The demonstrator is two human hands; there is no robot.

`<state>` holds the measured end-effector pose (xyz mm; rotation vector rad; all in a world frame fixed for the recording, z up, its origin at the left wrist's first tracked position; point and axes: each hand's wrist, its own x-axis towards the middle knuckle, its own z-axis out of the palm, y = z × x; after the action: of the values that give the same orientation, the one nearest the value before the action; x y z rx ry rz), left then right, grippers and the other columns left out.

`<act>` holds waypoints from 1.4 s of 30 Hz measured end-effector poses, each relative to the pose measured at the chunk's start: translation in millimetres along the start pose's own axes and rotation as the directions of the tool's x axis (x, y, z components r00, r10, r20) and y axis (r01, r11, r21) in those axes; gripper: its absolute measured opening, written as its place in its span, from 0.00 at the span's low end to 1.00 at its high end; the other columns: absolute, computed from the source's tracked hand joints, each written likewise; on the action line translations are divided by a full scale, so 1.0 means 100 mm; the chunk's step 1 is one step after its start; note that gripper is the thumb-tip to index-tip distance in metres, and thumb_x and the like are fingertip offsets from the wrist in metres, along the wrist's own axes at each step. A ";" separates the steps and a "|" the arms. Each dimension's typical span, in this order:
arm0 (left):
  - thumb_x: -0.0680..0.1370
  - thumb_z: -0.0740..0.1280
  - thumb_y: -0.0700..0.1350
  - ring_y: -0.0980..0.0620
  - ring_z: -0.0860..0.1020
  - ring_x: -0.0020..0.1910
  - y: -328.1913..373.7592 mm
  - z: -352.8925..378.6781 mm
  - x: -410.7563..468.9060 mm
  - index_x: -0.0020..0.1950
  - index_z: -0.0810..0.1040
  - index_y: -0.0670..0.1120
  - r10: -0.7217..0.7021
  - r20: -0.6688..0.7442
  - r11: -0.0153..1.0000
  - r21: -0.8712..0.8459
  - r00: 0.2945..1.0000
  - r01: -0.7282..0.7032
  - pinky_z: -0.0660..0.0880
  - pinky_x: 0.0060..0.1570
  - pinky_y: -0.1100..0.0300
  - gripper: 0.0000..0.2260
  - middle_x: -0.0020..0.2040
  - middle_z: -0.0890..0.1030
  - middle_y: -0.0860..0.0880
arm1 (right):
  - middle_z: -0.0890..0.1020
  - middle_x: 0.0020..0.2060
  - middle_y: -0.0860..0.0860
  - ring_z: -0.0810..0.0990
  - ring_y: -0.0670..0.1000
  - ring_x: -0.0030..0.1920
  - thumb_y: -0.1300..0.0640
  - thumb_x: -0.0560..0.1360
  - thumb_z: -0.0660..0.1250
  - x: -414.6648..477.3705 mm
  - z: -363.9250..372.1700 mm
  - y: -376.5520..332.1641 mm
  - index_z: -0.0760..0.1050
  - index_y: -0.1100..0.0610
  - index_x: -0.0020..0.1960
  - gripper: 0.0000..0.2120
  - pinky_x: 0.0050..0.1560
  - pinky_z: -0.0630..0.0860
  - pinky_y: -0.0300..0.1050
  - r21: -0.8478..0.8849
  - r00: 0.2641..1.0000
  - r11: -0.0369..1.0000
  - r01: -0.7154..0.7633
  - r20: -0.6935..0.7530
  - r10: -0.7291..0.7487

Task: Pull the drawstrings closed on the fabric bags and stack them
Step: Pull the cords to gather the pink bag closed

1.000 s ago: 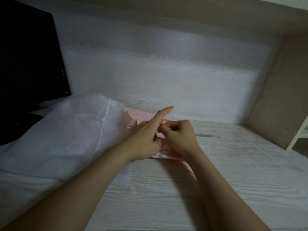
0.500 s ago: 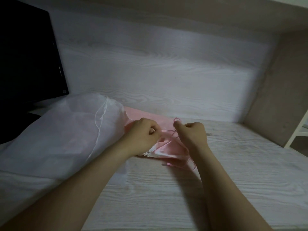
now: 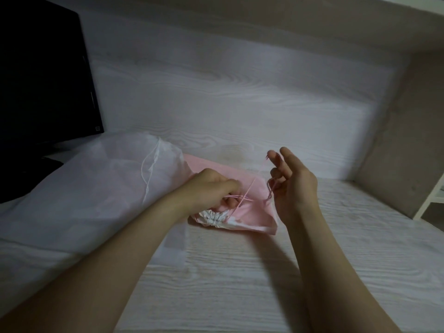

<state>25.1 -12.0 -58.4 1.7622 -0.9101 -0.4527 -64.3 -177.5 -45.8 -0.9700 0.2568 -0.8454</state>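
At centre frame, the left hand (image 3: 211,191) pinches the pink bag (image 3: 254,212) at its mouth, the right hand (image 3: 295,188) hooks the cord (image 3: 249,191); limp, light cloth, likely best pulled by cord

The right hand (image 3: 292,186) has lifted up and rightward, drawing the pink drawstring (image 3: 249,188) out from the pink bag (image 3: 254,213).

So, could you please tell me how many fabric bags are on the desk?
2. The white sheer bag lies on the left; the pink bag lies centrally, beside it, under the left hand. More could hide beneath the white one.
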 end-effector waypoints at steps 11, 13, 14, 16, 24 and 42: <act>0.80 0.74 0.54 0.56 0.80 0.41 -0.15 -0.10 0.03 0.48 0.89 0.47 0.123 0.093 0.986 0.103 0.988 -0.133 0.76 0.48 0.56 0.11 0.44 0.88 0.46 | 0.83 0.49 0.50 0.75 0.53 0.49 0.69 0.79 0.61 0.32 0.08 0.25 0.81 0.55 0.57 0.15 0.49 0.64 0.39 -0.714 0.551 -0.009 0.701 0.548 -0.629; 0.80 0.74 0.55 0.54 0.78 0.40 -0.17 -0.11 0.04 0.44 0.88 0.46 0.110 0.123 0.988 0.097 0.986 -0.122 0.75 0.47 0.54 0.13 0.41 0.85 0.45 | 0.83 0.49 0.51 0.74 0.55 0.49 0.70 0.79 0.60 0.42 0.13 0.20 0.82 0.56 0.58 0.16 0.47 0.62 0.37 -0.706 0.539 -0.055 0.706 0.586 -0.605; 0.78 0.74 0.57 0.53 0.78 0.39 -0.17 -0.10 0.04 0.43 0.87 0.45 0.105 0.131 0.988 0.099 0.986 -0.118 0.74 0.46 0.54 0.15 0.40 0.85 0.44 | 0.83 0.48 0.51 0.75 0.55 0.49 0.70 0.79 0.60 0.46 0.15 0.19 0.82 0.56 0.58 0.17 0.47 0.64 0.38 -0.698 0.540 -0.057 0.714 0.600 -0.591; 0.76 0.72 0.60 0.53 0.77 0.38 -0.17 -0.09 0.05 0.41 0.86 0.46 0.091 0.129 0.989 0.101 0.987 -0.104 0.74 0.45 0.54 0.18 0.39 0.84 0.43 | 0.84 0.46 0.50 0.79 0.53 0.49 0.71 0.79 0.59 0.51 0.18 0.18 0.82 0.56 0.59 0.18 0.49 0.72 0.44 -0.674 0.544 -0.019 0.738 0.612 -0.574; 0.80 0.74 0.57 0.54 0.74 0.36 -0.12 -0.08 0.01 0.40 0.87 0.49 0.085 0.165 0.991 0.089 0.983 -0.101 0.71 0.43 0.56 0.14 0.34 0.80 0.50 | 0.87 0.44 0.47 0.80 0.38 0.40 0.65 0.82 0.65 0.52 0.16 0.41 0.81 0.57 0.54 0.08 0.43 0.75 0.34 -0.678 0.628 0.182 0.712 0.499 -0.598; 0.77 0.76 0.58 0.53 0.77 0.31 -0.22 -0.11 0.12 0.44 0.87 0.41 -0.121 -0.115 0.975 -0.201 0.986 0.096 0.70 0.32 0.63 0.19 0.37 0.81 0.46 | 0.82 0.41 0.54 0.79 0.53 0.31 0.64 0.70 0.71 -0.08 0.13 0.18 0.77 0.52 0.49 0.12 0.33 0.75 0.47 -0.625 0.740 0.524 0.579 0.672 -0.016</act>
<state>48.5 -10.9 -73.0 1.6456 -0.6592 -0.4780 -52.7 -158.3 -54.4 -2.1943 -0.1347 -0.6821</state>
